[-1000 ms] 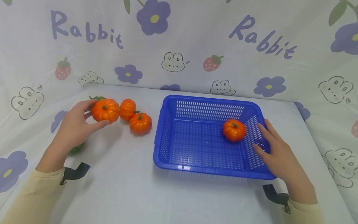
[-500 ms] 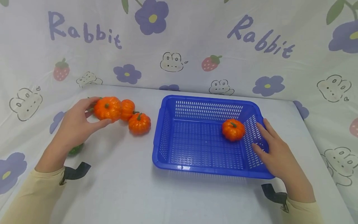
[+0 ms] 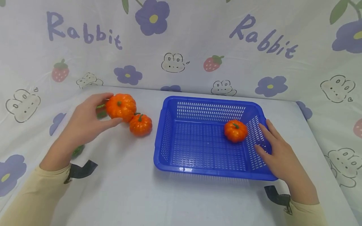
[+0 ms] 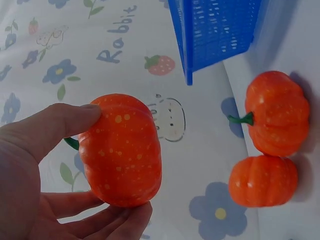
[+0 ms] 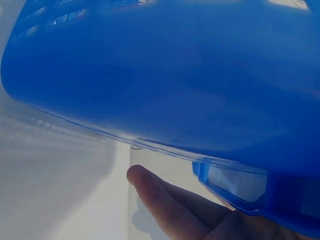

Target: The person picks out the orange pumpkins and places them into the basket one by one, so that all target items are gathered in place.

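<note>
Orange pumpkin (image 4: pixel 122 150) lifted in the left hand (image 3: pixel 87 119), left of the basket (image 3: pixel 198 171).
Left thumb and fingers pinch opposite sides; right hand (image 3: pixel 280 153) lies at the basket's right rim, fingers nearly straight. Judged light, stiff, slightly slippery where glossy. Best hold: across the broad ribbed sides; spare the stem (image 4: pixel 72 143), probably its weak point.

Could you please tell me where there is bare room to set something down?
The table is bare in front of the basket, between the sleeves; inside the basket, the area left of its pumpkin is free too. It is crowded left of the basket: the left hand, its held pumpkin, two more pumpkins.
</note>
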